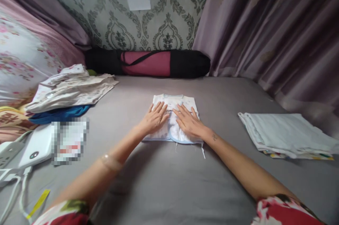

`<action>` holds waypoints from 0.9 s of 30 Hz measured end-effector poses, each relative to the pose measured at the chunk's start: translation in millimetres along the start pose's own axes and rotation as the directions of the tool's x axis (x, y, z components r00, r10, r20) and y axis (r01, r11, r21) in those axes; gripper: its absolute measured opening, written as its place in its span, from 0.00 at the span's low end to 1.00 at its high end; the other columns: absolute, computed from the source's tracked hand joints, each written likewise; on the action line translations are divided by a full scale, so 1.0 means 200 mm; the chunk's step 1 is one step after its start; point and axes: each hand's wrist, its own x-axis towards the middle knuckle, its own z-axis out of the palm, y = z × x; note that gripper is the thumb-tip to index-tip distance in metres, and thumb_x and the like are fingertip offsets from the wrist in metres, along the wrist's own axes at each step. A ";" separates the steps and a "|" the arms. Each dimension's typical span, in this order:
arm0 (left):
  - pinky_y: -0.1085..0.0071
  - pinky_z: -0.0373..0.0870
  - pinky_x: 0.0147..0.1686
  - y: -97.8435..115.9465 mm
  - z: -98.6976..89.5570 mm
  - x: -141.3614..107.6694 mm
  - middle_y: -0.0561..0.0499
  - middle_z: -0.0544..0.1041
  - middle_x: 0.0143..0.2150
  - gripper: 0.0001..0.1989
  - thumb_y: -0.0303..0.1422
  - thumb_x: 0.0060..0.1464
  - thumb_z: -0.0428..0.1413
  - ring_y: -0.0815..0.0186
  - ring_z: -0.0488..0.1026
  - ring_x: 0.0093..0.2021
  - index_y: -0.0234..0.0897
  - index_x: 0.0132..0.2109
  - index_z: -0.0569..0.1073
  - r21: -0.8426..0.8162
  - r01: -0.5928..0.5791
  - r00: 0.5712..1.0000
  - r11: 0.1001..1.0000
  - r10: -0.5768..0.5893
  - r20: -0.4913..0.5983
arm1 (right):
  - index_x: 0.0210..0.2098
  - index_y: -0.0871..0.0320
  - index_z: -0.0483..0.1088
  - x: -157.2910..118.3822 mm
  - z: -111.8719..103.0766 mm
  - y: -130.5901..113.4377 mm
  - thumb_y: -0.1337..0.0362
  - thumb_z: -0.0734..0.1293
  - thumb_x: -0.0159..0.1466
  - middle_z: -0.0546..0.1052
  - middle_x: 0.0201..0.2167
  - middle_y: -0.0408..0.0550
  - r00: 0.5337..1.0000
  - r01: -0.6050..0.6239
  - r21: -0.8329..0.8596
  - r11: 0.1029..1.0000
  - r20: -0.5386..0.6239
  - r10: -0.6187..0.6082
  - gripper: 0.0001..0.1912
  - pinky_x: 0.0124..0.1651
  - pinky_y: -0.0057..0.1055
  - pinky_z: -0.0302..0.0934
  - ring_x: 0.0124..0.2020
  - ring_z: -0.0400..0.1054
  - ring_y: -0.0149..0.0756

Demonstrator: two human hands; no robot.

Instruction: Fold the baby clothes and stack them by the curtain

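Observation:
A small white baby shirt [174, 101] with pale blue trim lies on the grey bed sheet, its sides folded in to a compact shape. Thin white ties stick out past its near edge. My left hand [156, 118] rests flat on the left half of the shirt, fingers spread. On the right half, my right hand [188, 121] lies palm down, its fingers also apart. Both palms cover parts of the cloth beneath them.
Folded pale cloths [288, 133] are stacked at the right. Rumpled clothes [76, 87] lie at the left, near a white power bank [39, 144] with cables. A black and maroon long bag [148, 63] lies along the wall. Purple curtains [246, 24] hang at the right.

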 end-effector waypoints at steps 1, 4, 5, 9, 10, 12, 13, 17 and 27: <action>0.53 0.40 0.68 0.01 0.02 -0.05 0.42 0.51 0.72 0.31 0.45 0.67 0.34 0.59 0.43 0.72 0.33 0.69 0.53 0.003 -0.041 0.999 0.999 0.041 -0.012 | 0.70 0.53 0.46 -0.05 0.01 -0.01 0.56 0.48 0.71 0.42 0.72 0.49 1.000 0.013 -0.011 1.000 0.008 -0.013 0.29 0.69 0.53 0.24 0.72 0.32 0.43; 0.52 0.41 0.68 0.03 0.08 -0.16 0.43 0.53 0.71 0.30 0.45 0.67 0.35 0.58 0.45 0.71 0.35 0.69 0.54 0.003 -0.063 0.998 0.998 0.063 0.011 | 0.70 0.55 0.48 -0.13 0.06 -0.02 0.56 0.48 0.72 0.45 0.72 0.50 0.999 0.025 -0.029 0.999 0.027 -0.024 0.29 0.69 0.50 0.26 0.72 0.35 0.42; 0.52 0.42 0.68 0.03 0.10 -0.17 0.43 0.53 0.71 0.30 0.45 0.67 0.35 0.58 0.46 0.71 0.35 0.69 0.54 0.004 -0.054 0.998 0.999 0.054 0.025 | 0.70 0.56 0.48 -0.13 0.07 -0.03 0.56 0.48 0.72 0.46 0.71 0.50 0.999 0.023 -0.032 0.999 0.025 -0.022 0.29 0.70 0.50 0.26 0.72 0.35 0.42; 0.50 0.43 0.68 0.05 0.08 -0.17 0.42 0.52 0.71 0.30 0.45 0.67 0.36 0.56 0.46 0.71 0.33 0.69 0.53 0.024 -0.036 0.996 0.999 0.034 0.078 | 0.70 0.56 0.48 -0.14 0.05 -0.05 0.56 0.48 0.72 0.47 0.71 0.51 0.999 0.018 -0.025 1.000 0.028 -0.017 0.29 0.70 0.51 0.29 0.71 0.37 0.43; 0.50 0.42 0.68 0.06 0.07 -0.18 0.41 0.52 0.71 0.30 0.44 0.67 0.35 0.56 0.45 0.71 0.32 0.69 0.53 0.031 -0.044 0.996 0.999 0.041 0.076 | 0.70 0.57 0.48 -0.15 0.04 -0.07 0.56 0.48 0.72 0.47 0.71 0.52 0.999 0.024 -0.019 1.000 0.028 -0.024 0.29 0.69 0.51 0.29 0.71 0.37 0.43; 0.50 0.40 0.68 0.10 0.04 -0.21 0.40 0.51 0.71 0.31 0.45 0.67 0.35 0.55 0.44 0.72 0.31 0.69 0.53 0.038 -0.069 0.997 0.997 0.068 0.033 | 0.70 0.57 0.48 -0.20 0.03 -0.11 0.56 0.48 0.72 0.45 0.71 0.52 0.998 0.059 -0.005 0.998 0.020 -0.059 0.29 0.69 0.52 0.29 0.72 0.35 0.44; 0.51 0.39 0.68 0.12 0.04 -0.24 0.40 0.50 0.71 0.31 0.45 0.67 0.35 0.56 0.43 0.72 0.31 0.70 0.52 0.034 -0.088 0.996 0.996 0.088 0.008 | 0.70 0.57 0.48 -0.22 0.03 -0.14 0.56 0.48 0.72 0.44 0.72 0.52 0.996 0.089 0.003 0.996 0.019 -0.089 0.29 0.70 0.51 0.29 0.72 0.34 0.44; 0.54 0.43 0.68 0.20 0.07 -0.34 0.40 0.51 0.71 0.32 0.47 0.67 0.35 0.58 0.44 0.72 0.33 0.70 0.49 -0.021 -0.147 0.989 0.989 0.147 0.011 | 0.70 0.58 0.47 -0.31 0.06 -0.23 0.56 0.50 0.72 0.45 0.71 0.52 0.984 0.171 0.039 0.984 0.046 -0.173 0.29 0.70 0.49 0.27 0.72 0.34 0.41; 0.52 0.52 0.66 0.10 -0.06 -0.45 0.39 0.56 0.70 0.29 0.48 0.66 0.38 0.54 0.52 0.69 0.37 0.67 0.56 -0.109 -0.129 0.992 0.986 0.129 -0.001 | 0.60 0.56 0.65 -0.43 -0.12 -0.13 0.57 0.51 0.72 0.65 0.63 0.51 0.997 0.066 0.213 0.975 -0.061 -0.054 0.23 0.65 0.37 0.49 0.65 0.55 0.37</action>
